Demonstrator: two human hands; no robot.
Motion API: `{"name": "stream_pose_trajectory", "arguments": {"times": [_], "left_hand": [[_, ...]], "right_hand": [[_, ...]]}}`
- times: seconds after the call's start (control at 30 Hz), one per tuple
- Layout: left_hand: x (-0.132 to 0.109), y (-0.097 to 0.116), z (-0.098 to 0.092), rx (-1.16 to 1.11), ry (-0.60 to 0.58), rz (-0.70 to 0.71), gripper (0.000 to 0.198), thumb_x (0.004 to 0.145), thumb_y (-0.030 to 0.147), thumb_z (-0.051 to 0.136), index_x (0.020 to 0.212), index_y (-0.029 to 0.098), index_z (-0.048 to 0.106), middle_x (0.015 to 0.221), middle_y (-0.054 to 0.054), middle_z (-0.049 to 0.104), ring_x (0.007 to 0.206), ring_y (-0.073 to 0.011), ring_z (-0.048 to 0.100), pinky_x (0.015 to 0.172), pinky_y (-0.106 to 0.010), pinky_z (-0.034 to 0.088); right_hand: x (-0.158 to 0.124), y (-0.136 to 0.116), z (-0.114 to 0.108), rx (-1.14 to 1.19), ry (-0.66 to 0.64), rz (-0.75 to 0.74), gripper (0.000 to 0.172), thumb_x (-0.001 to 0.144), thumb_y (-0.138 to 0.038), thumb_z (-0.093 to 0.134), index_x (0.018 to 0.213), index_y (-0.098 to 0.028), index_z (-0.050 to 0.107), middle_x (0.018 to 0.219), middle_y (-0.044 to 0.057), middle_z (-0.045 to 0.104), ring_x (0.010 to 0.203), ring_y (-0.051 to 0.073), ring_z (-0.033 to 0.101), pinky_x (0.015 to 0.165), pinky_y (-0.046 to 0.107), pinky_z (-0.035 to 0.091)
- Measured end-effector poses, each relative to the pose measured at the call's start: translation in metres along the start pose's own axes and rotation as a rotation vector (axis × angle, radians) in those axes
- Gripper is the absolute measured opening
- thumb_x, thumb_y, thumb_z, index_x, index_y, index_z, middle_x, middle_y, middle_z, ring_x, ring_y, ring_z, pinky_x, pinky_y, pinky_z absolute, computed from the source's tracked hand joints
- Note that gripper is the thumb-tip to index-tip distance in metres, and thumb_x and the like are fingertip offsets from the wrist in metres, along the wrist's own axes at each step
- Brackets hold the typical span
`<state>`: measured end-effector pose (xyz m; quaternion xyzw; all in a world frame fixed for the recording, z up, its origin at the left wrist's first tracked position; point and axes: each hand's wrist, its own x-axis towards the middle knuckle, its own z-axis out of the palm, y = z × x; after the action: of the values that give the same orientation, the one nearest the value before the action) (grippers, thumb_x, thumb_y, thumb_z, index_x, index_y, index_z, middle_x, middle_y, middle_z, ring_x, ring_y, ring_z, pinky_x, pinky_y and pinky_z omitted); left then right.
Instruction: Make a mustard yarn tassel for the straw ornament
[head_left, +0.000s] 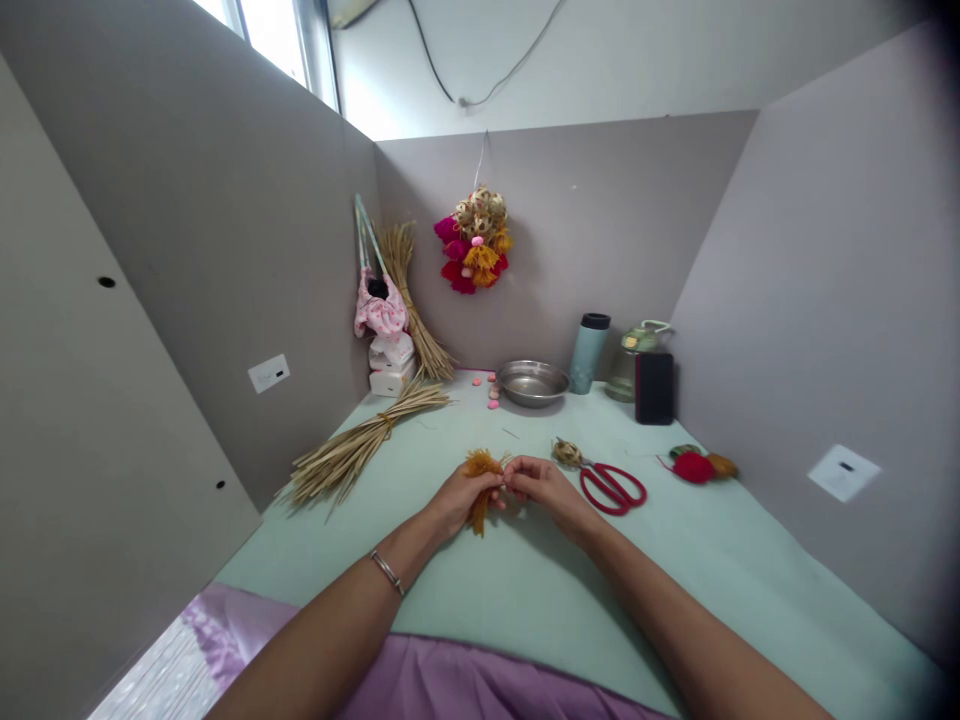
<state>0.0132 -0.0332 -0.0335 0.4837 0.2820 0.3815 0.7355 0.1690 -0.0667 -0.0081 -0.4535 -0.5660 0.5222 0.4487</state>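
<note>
A mustard-yellow yarn tassel (480, 466) is pinched in my left hand (459, 500) over the pale green table (525, 590). The tassel's strands hang below and fan out above my fingers. My right hand (541, 486) meets the left at the tassel's top, fingertips closed on a small piece there that I cannot make out. Just right of my right hand lie red-handled scissors (611, 487) and a small woven straw ball (568, 453).
A bundle of straw (360, 450) lies at the left, more stands in the corner. At the back stand a metal bowl (533, 382), a tumbler (589, 352), a jar and a black phone (654, 388). Red and green yarn (696, 466) lies right. Tassel ornaments (475, 243) hang on the wall.
</note>
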Motion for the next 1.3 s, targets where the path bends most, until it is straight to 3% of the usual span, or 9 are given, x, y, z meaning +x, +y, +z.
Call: {"name": "stream_pose_trajectory", "arguments": {"times": [0.17, 0.33, 0.53, 0.7, 0.87, 1.03, 1.17, 1.3], "left_hand": [[0.003, -0.005, -0.002, -0.030, 0.067, 0.039, 0.030, 0.067, 0.040, 0.074, 0.075, 0.015, 0.058, 0.057, 0.003, 0.053, 0.054, -0.0079, 0.054, 0.058, -0.019, 0.044], [0.003, -0.004, -0.002, -0.035, 0.062, 0.072, 0.036, 0.067, 0.043, 0.075, 0.081, 0.016, 0.056, 0.057, 0.005, 0.052, 0.053, -0.0074, 0.053, 0.058, -0.019, 0.043], [0.003, -0.005, -0.003, 0.012, 0.092, 0.056, 0.034, 0.070, 0.044, 0.072, 0.082, 0.017, 0.055, 0.056, 0.005, 0.052, 0.050, -0.0076, 0.053, 0.055, -0.019, 0.042], [0.003, -0.006, -0.003, 0.070, 0.097, 0.032, 0.033, 0.072, 0.045, 0.069, 0.073, 0.015, 0.055, 0.053, 0.003, 0.051, 0.049, -0.0091, 0.054, 0.053, -0.020, 0.039], [0.002, -0.006, -0.003, 0.087, 0.120, 0.026, 0.033, 0.072, 0.045, 0.068, 0.072, 0.015, 0.055, 0.052, 0.004, 0.049, 0.049, -0.0091, 0.053, 0.053, -0.020, 0.039], [0.004, -0.008, -0.005, 0.084, 0.149, 0.020, 0.034, 0.071, 0.046, 0.067, 0.076, 0.015, 0.054, 0.053, 0.004, 0.048, 0.050, -0.0093, 0.052, 0.052, -0.021, 0.038], [0.005, -0.010, -0.007, 0.099, 0.146, 0.029, 0.033, 0.070, 0.045, 0.068, 0.073, 0.016, 0.053, 0.052, 0.005, 0.048, 0.049, -0.0095, 0.052, 0.052, -0.021, 0.038], [0.006, -0.010, -0.007, 0.108, 0.133, 0.036, 0.033, 0.070, 0.045, 0.068, 0.071, 0.016, 0.051, 0.051, 0.005, 0.048, 0.048, -0.0088, 0.051, 0.054, -0.021, 0.039]], "right_hand": [[0.000, 0.000, 0.001, -0.012, -0.052, 0.014, 0.016, 0.071, -0.032, 0.067, 0.070, -0.017, 0.061, 0.069, 0.002, 0.067, 0.055, 0.011, 0.047, 0.055, 0.024, 0.035], [-0.001, -0.001, 0.003, -0.038, -0.075, 0.018, 0.021, 0.071, -0.037, 0.068, 0.073, -0.018, 0.060, 0.071, 0.003, 0.068, 0.055, 0.011, 0.048, 0.054, 0.024, 0.036], [0.001, 0.002, -0.002, -0.114, 0.040, -0.042, 0.032, 0.079, -0.048, 0.060, 0.071, -0.017, 0.060, 0.063, 0.000, 0.059, 0.053, 0.011, 0.046, 0.053, 0.026, 0.035], [0.005, 0.003, -0.003, -0.218, 0.165, -0.116, 0.023, 0.078, -0.040, 0.060, 0.081, -0.018, 0.062, 0.067, 0.000, 0.059, 0.062, 0.015, 0.053, 0.064, 0.029, 0.043], [0.001, 0.001, -0.002, -0.405, 0.151, -0.193, 0.017, 0.080, -0.027, 0.051, 0.087, -0.018, 0.063, 0.077, 0.003, 0.064, 0.072, 0.018, 0.058, 0.070, 0.030, 0.046], [-0.007, 0.000, 0.002, -0.710, 0.106, -0.249, 0.030, 0.082, -0.015, 0.044, 0.097, -0.021, 0.068, 0.086, 0.003, 0.064, 0.079, 0.018, 0.058, 0.076, 0.029, 0.042], [-0.008, 0.006, 0.002, -0.925, 0.123, -0.201, 0.030, 0.081, -0.011, 0.051, 0.102, -0.021, 0.069, 0.090, 0.007, 0.065, 0.092, 0.023, 0.059, 0.084, 0.034, 0.039], [-0.002, 0.013, -0.014, -1.012, 0.214, -0.099, 0.018, 0.088, -0.021, 0.056, 0.102, -0.013, 0.065, 0.094, 0.009, 0.065, 0.090, 0.023, 0.061, 0.085, 0.041, 0.044]]}}
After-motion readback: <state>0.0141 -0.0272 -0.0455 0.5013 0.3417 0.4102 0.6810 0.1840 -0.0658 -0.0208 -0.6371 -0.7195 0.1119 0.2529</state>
